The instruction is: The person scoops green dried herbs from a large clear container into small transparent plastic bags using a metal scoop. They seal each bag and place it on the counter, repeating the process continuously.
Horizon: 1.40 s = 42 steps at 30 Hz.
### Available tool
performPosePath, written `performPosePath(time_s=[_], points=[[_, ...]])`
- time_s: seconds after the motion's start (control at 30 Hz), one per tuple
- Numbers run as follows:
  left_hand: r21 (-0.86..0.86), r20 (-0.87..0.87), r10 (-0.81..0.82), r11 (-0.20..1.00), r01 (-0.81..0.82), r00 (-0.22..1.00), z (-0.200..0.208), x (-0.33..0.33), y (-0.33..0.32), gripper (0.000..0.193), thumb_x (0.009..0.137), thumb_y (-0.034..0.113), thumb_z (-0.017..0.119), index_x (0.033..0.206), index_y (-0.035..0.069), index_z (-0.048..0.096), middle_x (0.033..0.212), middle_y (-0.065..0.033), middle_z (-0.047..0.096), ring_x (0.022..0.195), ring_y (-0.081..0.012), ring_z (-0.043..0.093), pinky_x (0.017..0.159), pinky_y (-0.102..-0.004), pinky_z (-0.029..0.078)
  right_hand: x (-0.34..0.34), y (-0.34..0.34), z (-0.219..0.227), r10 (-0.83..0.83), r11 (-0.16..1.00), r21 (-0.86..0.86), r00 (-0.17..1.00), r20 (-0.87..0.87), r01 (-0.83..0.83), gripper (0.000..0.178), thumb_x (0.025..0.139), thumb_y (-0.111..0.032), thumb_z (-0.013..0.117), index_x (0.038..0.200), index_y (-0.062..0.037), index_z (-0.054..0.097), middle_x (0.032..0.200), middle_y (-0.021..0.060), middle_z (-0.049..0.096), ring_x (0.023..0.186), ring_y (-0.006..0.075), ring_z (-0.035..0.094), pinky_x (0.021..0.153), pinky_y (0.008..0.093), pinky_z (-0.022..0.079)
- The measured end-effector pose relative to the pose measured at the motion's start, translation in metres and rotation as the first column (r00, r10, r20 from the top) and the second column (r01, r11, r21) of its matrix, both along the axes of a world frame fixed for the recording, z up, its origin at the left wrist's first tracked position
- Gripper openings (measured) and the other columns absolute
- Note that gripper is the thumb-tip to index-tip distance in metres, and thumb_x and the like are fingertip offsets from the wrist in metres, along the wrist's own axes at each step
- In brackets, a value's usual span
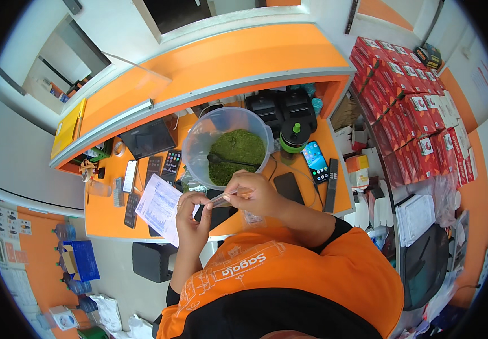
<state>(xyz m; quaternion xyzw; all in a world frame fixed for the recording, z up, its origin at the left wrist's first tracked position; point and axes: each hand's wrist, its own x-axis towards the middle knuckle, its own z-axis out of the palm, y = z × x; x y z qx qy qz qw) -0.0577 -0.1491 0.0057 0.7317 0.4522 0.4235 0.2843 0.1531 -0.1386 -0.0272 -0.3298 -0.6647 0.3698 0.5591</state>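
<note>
Between my two hands a thin strip of clear plastic (pixel 219 200), perhaps a small bag, is stretched close to the near edge of the desk. My left hand (pixel 192 217) pinches one end of it between thumb and fingers. The other end is in the closed fingers of my right hand (pixel 255 195). Just beyond them stands a translucent round tub (pixel 196 148), partly filled with finely chopped green leaves (pixel 241 146). A black spoon (pixel 230 161) lies on the leaves. White printed sheets (pixel 159 204) lie beside my left hand.
Several phones lie on the orange desk (pixel 105 217), including a lit phone (pixel 315 161) at right. A green-lidded bottle (pixel 294 135) stands right of the tub, before a black machine (pixel 280 107). A dark tablet (pixel 149 138) leans at back left. Red boxes (pixel 407 113) are stacked at right.
</note>
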Motion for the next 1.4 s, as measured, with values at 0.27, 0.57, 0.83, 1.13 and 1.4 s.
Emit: performPosePath(time_s=[0.27,0.57,0.83,1.13,1.4], points=[[0.063,-0.012,-0.009,0.998,0.010,1.000,0.001,0.008,0.005,0.012,0.086,0.004,0.074,0.094,0.003,0.065,0.098,-0.0137,0.066,0.103,-0.0311,0.061,0.092,-0.0386,0.046,0.013,0.005,-0.006,-0.045,0.999,-0.008,0.998,-0.052,0.045,0.007,0.083,-0.004,0.073,0.085,-0.0030,0.067,0.079,0.0069,0.067,0.073,0.0186,0.063,0.069,0.0323,0.048],[-0.006,-0.047,-0.134,0.991,0.134,0.990,-0.007,0.006,-0.001,0.011,0.092,0.008,0.071,0.095,0.003,0.062,0.100,-0.0131,0.064,0.102,-0.0293,0.061,0.092,-0.0386,0.046,0.025,-0.014,-0.012,0.039,0.962,-0.259,0.985,-0.170,-0.083,0.007,0.091,-0.005,0.067,0.085,-0.0007,0.067,0.085,0.0072,0.071,0.081,0.0134,0.070,0.073,0.0278,0.053],[-0.597,0.328,-0.258,0.689,0.411,0.909,-0.054,-0.056,-0.008,0.005,0.102,0.007,0.058,0.103,0.002,0.057,0.099,-0.0065,0.063,0.092,-0.0138,0.069,0.084,-0.0275,0.055,0.086,-0.050,-0.034,0.286,0.760,-0.606,0.958,-0.011,-0.234,0.020,0.097,-0.016,0.065,0.104,0.0005,0.074,0.082,0.0092,0.074,0.077,0.0154,0.071,0.068,0.0285,0.055],[-0.664,0.278,0.227,0.748,0.016,0.934,-0.142,-0.115,0.092,0.009,0.104,0.013,0.055,0.106,0.004,0.055,0.100,-0.0047,0.058,0.092,-0.0189,0.070,0.081,-0.0312,0.059,0.102,-0.064,-0.151,0.114,0.581,-0.348,0.350,0.930,0.736,0.095,0.079,-0.064,0.073,0.129,0.0120,0.045,0.119,0.0268,0.061,0.103,0.0362,0.066,0.083,0.0423,0.055],[-0.479,-0.015,0.413,0.796,-0.369,0.911,-0.186,-0.093,0.102,0.062,0.096,0.028,0.070,0.139,-0.008,0.042,0.121,-0.0176,0.057,0.099,-0.0226,0.063,0.081,-0.0329,0.052,0.070,-0.068,-0.179,0.045,0.470,-0.210,0.215,0.976,0.857,0.090,0.078,-0.064,0.073,0.124,0.0093,0.048,0.120,0.0229,0.054,0.112,0.0351,0.060,0.088,0.0438,0.053]])
